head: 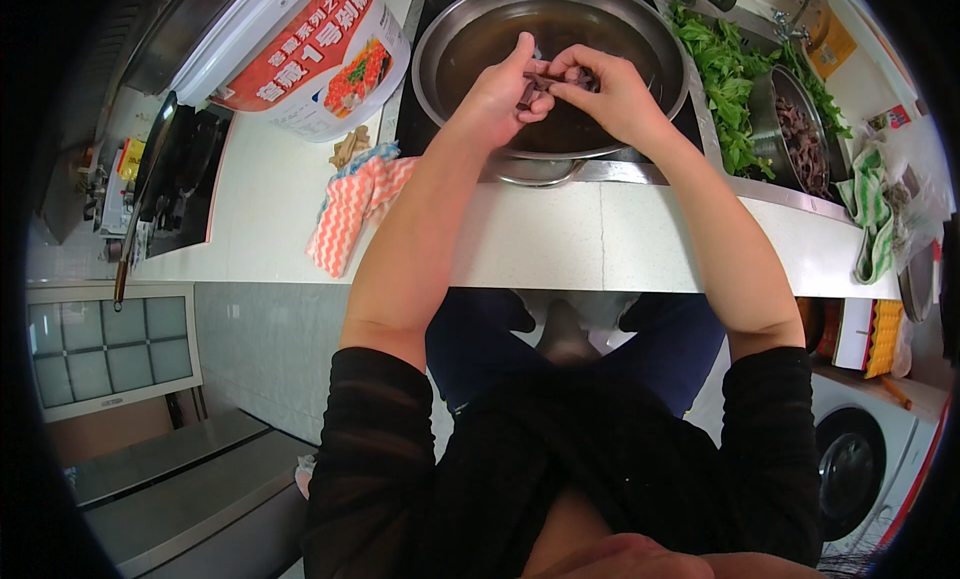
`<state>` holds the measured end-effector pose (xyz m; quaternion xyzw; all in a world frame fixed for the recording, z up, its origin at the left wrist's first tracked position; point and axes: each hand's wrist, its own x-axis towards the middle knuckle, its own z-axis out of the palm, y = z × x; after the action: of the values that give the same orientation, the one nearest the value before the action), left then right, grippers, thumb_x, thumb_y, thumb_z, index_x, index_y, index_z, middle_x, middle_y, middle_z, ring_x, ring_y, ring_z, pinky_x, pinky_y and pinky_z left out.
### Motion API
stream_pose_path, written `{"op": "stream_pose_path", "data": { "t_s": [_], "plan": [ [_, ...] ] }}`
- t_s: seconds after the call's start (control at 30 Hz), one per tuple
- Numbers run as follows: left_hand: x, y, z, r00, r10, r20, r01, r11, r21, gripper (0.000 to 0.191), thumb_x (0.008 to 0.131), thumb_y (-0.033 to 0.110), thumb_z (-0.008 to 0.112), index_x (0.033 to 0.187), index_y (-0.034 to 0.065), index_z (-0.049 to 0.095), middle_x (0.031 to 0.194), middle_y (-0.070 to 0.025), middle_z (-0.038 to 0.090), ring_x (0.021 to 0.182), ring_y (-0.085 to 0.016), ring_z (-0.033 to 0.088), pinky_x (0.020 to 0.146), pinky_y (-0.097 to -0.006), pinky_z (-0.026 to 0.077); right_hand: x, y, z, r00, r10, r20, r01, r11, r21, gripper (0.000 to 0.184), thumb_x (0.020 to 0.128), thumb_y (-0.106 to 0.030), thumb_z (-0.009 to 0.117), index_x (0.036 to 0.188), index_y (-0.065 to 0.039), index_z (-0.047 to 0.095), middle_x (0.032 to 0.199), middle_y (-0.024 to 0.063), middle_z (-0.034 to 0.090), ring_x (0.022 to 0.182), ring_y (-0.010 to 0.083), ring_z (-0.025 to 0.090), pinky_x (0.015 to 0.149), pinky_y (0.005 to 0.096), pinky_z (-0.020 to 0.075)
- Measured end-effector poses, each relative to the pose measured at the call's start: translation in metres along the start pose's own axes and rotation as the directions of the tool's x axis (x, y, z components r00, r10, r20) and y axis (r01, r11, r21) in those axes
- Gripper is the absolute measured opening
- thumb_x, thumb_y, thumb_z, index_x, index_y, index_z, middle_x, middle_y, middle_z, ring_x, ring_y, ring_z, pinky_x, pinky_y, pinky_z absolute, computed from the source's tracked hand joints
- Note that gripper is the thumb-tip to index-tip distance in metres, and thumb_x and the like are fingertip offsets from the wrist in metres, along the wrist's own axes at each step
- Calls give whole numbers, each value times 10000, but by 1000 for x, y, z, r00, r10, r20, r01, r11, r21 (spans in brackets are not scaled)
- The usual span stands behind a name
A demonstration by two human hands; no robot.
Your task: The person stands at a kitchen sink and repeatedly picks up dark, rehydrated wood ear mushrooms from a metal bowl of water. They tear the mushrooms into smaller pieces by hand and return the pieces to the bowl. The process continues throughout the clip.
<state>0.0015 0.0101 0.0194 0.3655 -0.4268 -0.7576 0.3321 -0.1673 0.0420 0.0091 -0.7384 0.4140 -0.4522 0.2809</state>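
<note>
Over a large stainless-steel basin (551,156) of murky brown water (480,50), both hands meet around some dark purplish-brown pieces (538,84) that look like meat strips. My left hand (510,91) cups them with its palm partly up and the thumb raised. From the other side, my right hand (611,91) pinches at the pieces with its thumb and fingers, and more dark bits show under its fingers. What lies below the brown water is hard to make out. A metal loop handle (544,175) juts from the basin's near side.
To the right, leafy greens (712,91) and a steel pot (765,121) of similar dark pieces (801,144) sit in the sink. A big white plastic bucket (330,61), striped cloths (346,211) and a wok (176,166) are left. A green-striped cloth (870,211) lies at the right edge.
</note>
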Motion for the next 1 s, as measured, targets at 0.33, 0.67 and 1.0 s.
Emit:
{"op": "stream_pose_path", "data": {
  "t_s": [0.33,0.67,1.0],
  "plan": [
    [-9,-2,18,999,-48,-9,49,976,214,555,947,558,321,848,48,514,634,-13,440,486,-97,376,410,-238,221,-3,-7,4,999,-33,33,40,977,-207,163,765,-66,626,880,39,577,811,152,624,745,270,601,693,358,479],
    [-9,-2,20,997,38,65,-65,877,476,563,963,522,274,976,23,534,707,-96,604,469,-88,377,419,-232,290,-2,1,0,974,177,140,-193,975,108,125,786,-86,601,811,28,554,700,73,590,531,123,556,519,273,452],
    [-7,-9,22,980,178,84,-195,804,561,533,972,469,303,1050,11,563,695,-90,605,503,-114,465,478,-249,374,-2,2,9,967,253,18,-252,950,184,152,800,-100,634,827,29,558,655,53,568,486,101,539,458,248,433]
  ]
}}
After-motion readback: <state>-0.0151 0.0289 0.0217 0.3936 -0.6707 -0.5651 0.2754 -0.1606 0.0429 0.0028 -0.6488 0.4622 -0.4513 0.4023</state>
